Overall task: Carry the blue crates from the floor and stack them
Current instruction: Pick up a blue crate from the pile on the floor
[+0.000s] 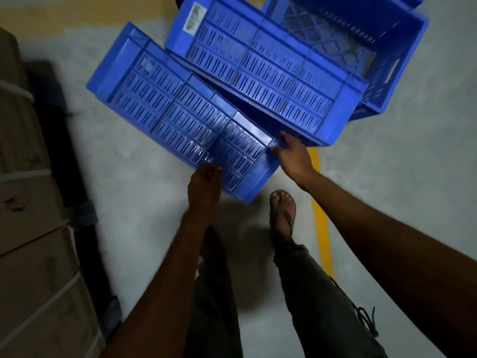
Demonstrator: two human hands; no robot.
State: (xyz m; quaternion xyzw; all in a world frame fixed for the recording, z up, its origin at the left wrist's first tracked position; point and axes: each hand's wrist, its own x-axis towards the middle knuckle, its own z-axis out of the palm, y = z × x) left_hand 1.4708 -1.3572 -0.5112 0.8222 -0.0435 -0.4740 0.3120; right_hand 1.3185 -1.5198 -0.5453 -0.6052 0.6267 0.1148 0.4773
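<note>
Three blue slotted plastic crates lie on the grey floor ahead of me. The nearest crate [170,109] lies tipped on its side, slotted wall up. A second crate [260,65] lies just behind it, also on its side. A third crate [361,40] stands open side up at the far right. My right hand [293,153] grips the near right corner rim of the nearest crate. My left hand [205,183] is curled at that crate's near edge; whether it holds the edge is unclear.
Strapped cardboard boxes [28,202] are stacked along the left, with a dark gap beside them. A yellow floor line [321,215] runs by my right foot [282,210]. Bare grey floor lies to the right of the crates.
</note>
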